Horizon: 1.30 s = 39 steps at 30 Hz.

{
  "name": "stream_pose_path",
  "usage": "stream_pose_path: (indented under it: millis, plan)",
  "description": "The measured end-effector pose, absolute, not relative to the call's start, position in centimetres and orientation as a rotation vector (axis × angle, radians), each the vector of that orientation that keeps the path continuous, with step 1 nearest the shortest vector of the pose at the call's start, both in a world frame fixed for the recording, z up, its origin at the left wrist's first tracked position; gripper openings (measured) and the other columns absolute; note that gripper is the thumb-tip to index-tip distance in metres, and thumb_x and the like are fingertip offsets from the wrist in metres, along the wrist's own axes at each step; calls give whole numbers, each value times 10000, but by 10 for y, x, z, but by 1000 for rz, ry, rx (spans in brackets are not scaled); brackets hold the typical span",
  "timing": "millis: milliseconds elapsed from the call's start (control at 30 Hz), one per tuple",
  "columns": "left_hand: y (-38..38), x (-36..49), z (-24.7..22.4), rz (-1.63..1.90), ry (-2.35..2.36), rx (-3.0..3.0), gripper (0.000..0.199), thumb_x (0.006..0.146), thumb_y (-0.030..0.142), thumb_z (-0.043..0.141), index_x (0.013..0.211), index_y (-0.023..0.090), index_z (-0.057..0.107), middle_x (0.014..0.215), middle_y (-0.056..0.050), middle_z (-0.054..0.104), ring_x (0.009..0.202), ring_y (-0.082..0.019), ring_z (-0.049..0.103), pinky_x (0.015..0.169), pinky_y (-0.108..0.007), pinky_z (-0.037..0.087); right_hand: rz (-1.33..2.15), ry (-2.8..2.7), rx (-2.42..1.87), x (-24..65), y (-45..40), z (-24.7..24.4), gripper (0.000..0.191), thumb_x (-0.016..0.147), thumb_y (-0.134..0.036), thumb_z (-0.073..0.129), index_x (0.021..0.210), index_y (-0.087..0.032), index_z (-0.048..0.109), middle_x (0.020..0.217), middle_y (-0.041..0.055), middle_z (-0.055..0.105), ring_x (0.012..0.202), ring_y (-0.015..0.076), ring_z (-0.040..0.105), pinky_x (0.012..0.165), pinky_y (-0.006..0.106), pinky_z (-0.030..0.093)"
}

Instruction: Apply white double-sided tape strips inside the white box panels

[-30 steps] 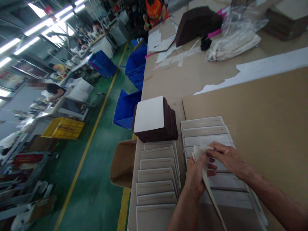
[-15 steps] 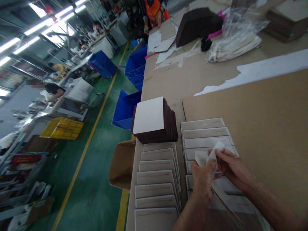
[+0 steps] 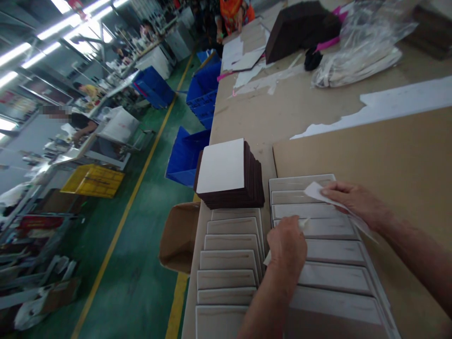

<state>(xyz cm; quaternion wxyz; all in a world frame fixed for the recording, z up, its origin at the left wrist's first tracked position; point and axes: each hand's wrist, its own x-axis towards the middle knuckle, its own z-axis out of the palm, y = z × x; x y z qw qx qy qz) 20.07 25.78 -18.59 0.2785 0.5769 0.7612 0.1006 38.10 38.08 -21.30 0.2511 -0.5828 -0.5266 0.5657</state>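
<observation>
My right hand [image 3: 358, 200] pinches a thin white strip [image 3: 314, 189] above the far end of the right row of overlapping pale panels [image 3: 334, 252]. The strip's tail hangs below the palm along the row's right edge. My left hand [image 3: 287, 242] is closed over the left side of that row, gripping another pale strip; its ends show at the fingers and beneath the hand. Whether it is paper or cloth I cannot tell. Each panel bears a brownish streak near its far edge. A second row of overlapping panels [image 3: 226, 261] lies to the left.
A stack of dark-edged boards with a white top [image 3: 222, 165] stands beyond the left row. An open cardboard box [image 3: 180, 238] and blue bins [image 3: 185, 157] line the table's left side. Farther back are a dark block [image 3: 300, 30], a plastic bag [image 3: 356, 66] and a person in orange [image 3: 235, 16].
My hands were together on the white strip; now they are apart. The right has moved away up the row, the left down and leftward, each with a strip.
</observation>
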Motion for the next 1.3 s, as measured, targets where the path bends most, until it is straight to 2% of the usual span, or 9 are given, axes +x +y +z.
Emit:
stream_pose_path:
  millis: [100,200,333,667,1000,1133,1200,1300]
  plan:
    - [277,198,-201,125,2128,1641,272,939,155,492,1115,257,672,1178,-56,659,888,-190,696,753,-283,536,1528,-1865,-1563,357,402,-229,421,709,-613,645,754,-200,713,679,26,636,648,185,528,595,313,383]
    - [289,198,-220,82,2168,1661,266,949,137,453,1113,216,646,1246,-72,618,873,-178,698,742,-283,556,1475,-2077,-1526,333,417,-243,384,711,-592,604,707,-219,697,606,0,598,614,181,507,582,311,349]
    - [290,196,-237,82,2205,1632,315,954,111,408,1153,215,629,1237,-83,621,888,-174,698,757,-272,562,1418,-2185,-1498,311,426,-252,317,732,-524,590,635,-227,641,562,-13,573,573,164,482,573,306,343]
    - [283,193,-246,188,2196,1655,240,952,160,467,1117,219,632,1241,-89,601,923,-182,680,759,-279,582,1333,-2318,-1518,299,430,-263,224,753,-410,620,617,-235,645,556,-19,607,554,165,528,553,297,363]
    - [279,191,-248,223,2187,1674,235,865,177,625,1095,223,621,1202,-78,584,922,-197,672,771,-295,583,1256,-2443,-1512,293,436,-267,216,794,-406,619,668,-244,683,633,-7,672,644,198,610,604,309,389]
    - [278,191,-254,243,2185,1678,231,858,166,630,1081,226,625,1194,-77,587,936,-192,671,785,-281,579,1216,-2478,-1523,291,436,-269,211,816,-394,621,694,-240,697,663,2,686,672,200,625,624,306,399]
    - [277,191,-257,257,2191,1694,223,869,173,620,1085,226,623,1223,-80,581,952,-188,671,806,-279,582,1203,-2495,-1524,290,435,-269,205,825,-385,618,715,-236,706,680,4,694,682,198,632,632,302,406]
    - [276,191,-262,273,2212,1745,245,869,181,623,1110,223,609,1371,-86,529,1022,-195,667,853,-294,592,1191,-2534,-1515,290,435,-270,218,841,-379,612,718,-224,706,688,10,695,681,195,630,632,297,406]
